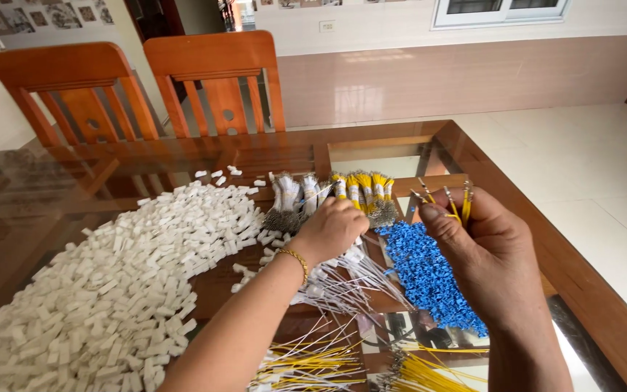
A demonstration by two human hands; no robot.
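Right hand (491,250): pinches several yellow wires (461,207), terminals up | Left hand (332,229): closed on the bundled wires (361,190) on the glass surface (52,210) | Beside: blue connectors (426,272), white connectors (110,283) | Advice: draw one wire at a time; keep terminals aligned

A heap of small plastic housings (103,283) fills the lower left of the table (596,305). Bundled wires (332,190) lie at centre, small connectors (422,272) right of centre, loose wires (342,363) at bottom, two chairs (146,87) upper left.
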